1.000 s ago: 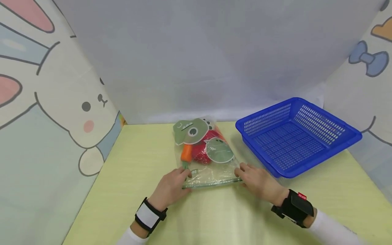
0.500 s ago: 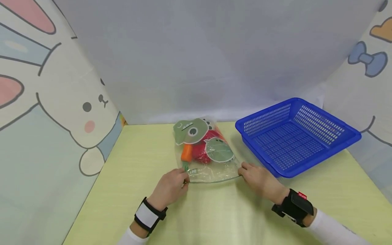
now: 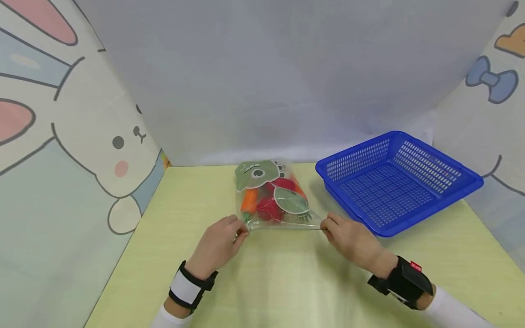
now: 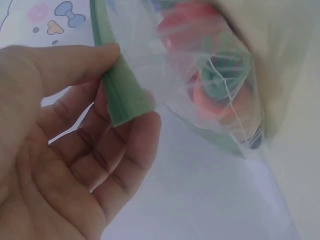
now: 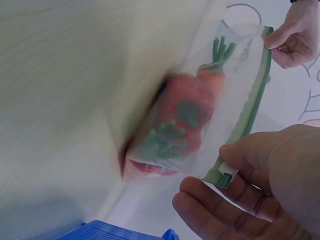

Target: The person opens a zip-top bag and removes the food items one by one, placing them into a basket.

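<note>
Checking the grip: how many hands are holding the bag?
2: the left hand pinches one near corner of the bag, the right hand the other; both are in plain view.

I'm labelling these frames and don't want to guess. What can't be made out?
Head view: parts of the red contents, covered by green prints on the bag.
Head view: marks on the red tag, too small.
Left wrist view: the contents' outlines, blurred behind wrinkled plastic.
Right wrist view: most of the blue basket, cut off by the bottom edge.
</note>
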Available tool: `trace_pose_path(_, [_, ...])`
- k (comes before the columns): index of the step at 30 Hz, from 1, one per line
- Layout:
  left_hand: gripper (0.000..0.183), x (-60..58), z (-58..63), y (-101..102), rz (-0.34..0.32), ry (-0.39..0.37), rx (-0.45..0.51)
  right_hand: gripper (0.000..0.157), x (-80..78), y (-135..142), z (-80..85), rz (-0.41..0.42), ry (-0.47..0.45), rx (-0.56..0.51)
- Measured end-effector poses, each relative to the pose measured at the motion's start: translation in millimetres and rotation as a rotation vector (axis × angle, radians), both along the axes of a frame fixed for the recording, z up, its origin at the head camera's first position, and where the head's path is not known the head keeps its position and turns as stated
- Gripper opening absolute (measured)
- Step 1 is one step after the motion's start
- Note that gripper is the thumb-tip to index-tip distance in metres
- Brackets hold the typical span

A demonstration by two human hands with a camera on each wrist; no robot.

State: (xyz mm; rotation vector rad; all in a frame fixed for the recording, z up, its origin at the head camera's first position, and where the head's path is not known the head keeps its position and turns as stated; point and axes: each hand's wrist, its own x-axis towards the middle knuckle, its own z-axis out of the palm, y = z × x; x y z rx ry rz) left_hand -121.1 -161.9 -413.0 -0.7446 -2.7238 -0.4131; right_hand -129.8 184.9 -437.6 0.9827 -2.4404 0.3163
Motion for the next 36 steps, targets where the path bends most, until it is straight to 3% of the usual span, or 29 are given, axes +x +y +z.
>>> trace_pose_path(4, [0.014, 0.7, 6.7, -2.1, -0.013, 0.059, 0.033, 0.030, 3.2, 2.0, 8.1, 0.017, 0.041, -0.043])
trace_pose_path(7, [0.016, 1.5, 12.6, -3.7, -0.029, 0.115, 0.051, 0.007, 4.2, 3.4, 13.9, 0.040, 0.095, -0.077])
trace_pose_path(12, [0.019, 1.8, 25.8, -3.4, -0.055, 0.171, 0.092, 0.053, 4.8, 6.3, 28.9, 0.023, 0.125, -0.148])
trace_pose_path(17, [0.019, 0.7, 39.3, -1.5, -0.086, 0.230, 0.124, 0.053, 4.9, 12.1, 46.2, 0.002, 0.105, -0.217])
trace_pose_path(25, [0.019, -4.9, 62.7, 0.7, -0.137, 0.342, 0.156, 0.047, 3.4, 19.6, 69.8, 0.042, 0.150, -0.316])
trace_pose_path(36, [0.013, -7.6, 111.0, 5.4, -0.178, 0.417, 0.182, 0.048, 2.8, 24.0, 113.8, 0.053, 0.260, -0.480])
